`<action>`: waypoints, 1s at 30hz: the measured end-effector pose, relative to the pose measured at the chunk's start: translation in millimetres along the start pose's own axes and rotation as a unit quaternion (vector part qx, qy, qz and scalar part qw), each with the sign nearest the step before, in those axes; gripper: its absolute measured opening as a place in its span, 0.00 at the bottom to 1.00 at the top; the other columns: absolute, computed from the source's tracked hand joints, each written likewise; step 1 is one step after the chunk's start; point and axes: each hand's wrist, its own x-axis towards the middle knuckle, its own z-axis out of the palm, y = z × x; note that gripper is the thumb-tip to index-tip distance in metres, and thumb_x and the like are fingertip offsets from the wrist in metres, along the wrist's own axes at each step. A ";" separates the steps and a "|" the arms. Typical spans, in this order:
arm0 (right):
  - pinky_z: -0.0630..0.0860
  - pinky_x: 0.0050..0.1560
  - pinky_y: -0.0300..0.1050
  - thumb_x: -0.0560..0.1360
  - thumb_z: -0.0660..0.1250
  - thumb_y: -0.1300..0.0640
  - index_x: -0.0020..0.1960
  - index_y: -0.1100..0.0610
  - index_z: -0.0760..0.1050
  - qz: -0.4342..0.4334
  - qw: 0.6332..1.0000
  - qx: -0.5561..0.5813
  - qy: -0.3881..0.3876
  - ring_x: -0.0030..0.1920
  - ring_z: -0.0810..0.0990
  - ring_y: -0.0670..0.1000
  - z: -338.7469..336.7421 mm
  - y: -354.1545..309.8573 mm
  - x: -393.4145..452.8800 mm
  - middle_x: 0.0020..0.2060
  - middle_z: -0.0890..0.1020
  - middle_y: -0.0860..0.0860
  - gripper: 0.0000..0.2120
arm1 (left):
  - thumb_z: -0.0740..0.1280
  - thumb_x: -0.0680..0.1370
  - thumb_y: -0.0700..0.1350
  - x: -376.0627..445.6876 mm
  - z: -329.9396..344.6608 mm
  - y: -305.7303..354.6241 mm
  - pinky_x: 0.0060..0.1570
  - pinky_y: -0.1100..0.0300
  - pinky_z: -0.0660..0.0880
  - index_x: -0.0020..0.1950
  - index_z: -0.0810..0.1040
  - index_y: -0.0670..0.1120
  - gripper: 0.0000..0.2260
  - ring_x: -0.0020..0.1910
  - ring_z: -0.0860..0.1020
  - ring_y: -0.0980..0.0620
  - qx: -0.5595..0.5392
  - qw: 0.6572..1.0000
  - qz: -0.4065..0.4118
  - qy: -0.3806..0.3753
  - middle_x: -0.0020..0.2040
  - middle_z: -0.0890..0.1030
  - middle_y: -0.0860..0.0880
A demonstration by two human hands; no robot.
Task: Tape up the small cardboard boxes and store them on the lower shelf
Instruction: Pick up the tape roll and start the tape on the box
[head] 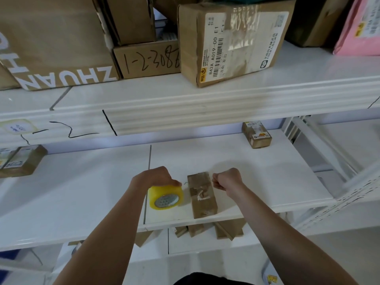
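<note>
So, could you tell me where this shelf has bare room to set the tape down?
Bare shelf runs from the left hand and tape roll to the far-left boxes; another patch lies right of the right hand. Crowded around the centre box.

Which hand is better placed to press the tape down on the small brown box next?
Likely the right hand: it hovers fisted beside the small brown cardboard box, holding nothing visible, while the left hand grips the yellow tape roll.

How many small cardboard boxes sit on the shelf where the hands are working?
3. One box lies between the hands beside the yellow tape roll, one stands at the back right, one at the far left edge. More may be hidden outside the picture.
</note>
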 end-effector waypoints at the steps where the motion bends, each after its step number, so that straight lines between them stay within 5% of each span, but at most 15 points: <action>1: 0.86 0.43 0.54 0.75 0.72 0.69 0.47 0.72 0.81 0.000 1.000 0.006 0.001 0.36 0.84 0.57 -2.0 -0.9 0.4 0.41 0.85 0.64 0.05 | 0.70 0.65 0.74 3.0 1.9 -0.6 0.47 0.53 0.79 0.39 0.79 0.48 0.28 0.42 0.83 0.47 0.015 1.000 -0.009 0.012 0.39 0.82 0.48; 12: 0.85 0.45 0.54 0.76 0.73 0.67 0.41 0.69 0.80 0.008 0.999 0.045 0.014 0.38 0.84 0.56 -22.3 7.9 -0.7 0.39 0.85 0.62 0.07 | 0.65 0.59 0.81 10.8 21.6 0.8 0.37 0.59 0.73 0.37 0.71 0.54 0.31 0.34 0.75 0.57 0.026 0.997 -0.013 0.065 0.35 0.76 0.55; 18: 0.83 0.34 0.48 0.77 0.72 0.67 0.44 0.70 0.80 0.063 0.997 0.052 -0.016 0.37 0.84 0.55 -29.5 19.2 -0.3 0.40 0.85 0.62 0.05 | 0.62 0.70 0.77 14.1 36.0 2.9 0.47 0.56 0.78 0.42 0.75 0.48 0.31 0.41 0.79 0.49 0.017 0.997 -0.010 0.068 0.40 0.79 0.49; 20: 0.84 0.37 0.50 0.76 0.73 0.66 0.43 0.69 0.81 0.080 0.995 0.049 -0.028 0.37 0.84 0.55 -29.9 26.1 1.4 0.39 0.86 0.61 0.06 | 0.63 0.71 0.76 13.4 40.7 3.1 0.50 0.54 0.81 0.39 0.75 0.47 0.31 0.38 0.81 0.49 0.019 0.998 -0.011 0.064 0.35 0.80 0.50; 23: 0.85 0.46 0.54 0.75 0.74 0.65 0.40 0.69 0.82 0.105 0.993 0.043 -0.030 0.38 0.85 0.56 -27.6 35.5 1.2 0.40 0.86 0.62 0.07 | 0.64 0.68 0.77 11.9 43.7 2.4 0.42 0.56 0.78 0.35 0.72 0.47 0.32 0.35 0.78 0.51 0.069 0.995 -0.017 0.076 0.33 0.77 0.49; 30: 0.85 0.40 0.49 0.77 0.72 0.66 0.40 0.69 0.80 0.094 0.994 0.059 -0.012 0.35 0.83 0.54 -22.8 29.2 0.7 0.39 0.85 0.62 0.08 | 0.63 0.64 0.81 14.1 45.6 0.8 0.45 0.55 0.79 0.44 0.77 0.46 0.37 0.42 0.81 0.48 0.084 0.991 -0.038 0.100 0.42 0.81 0.48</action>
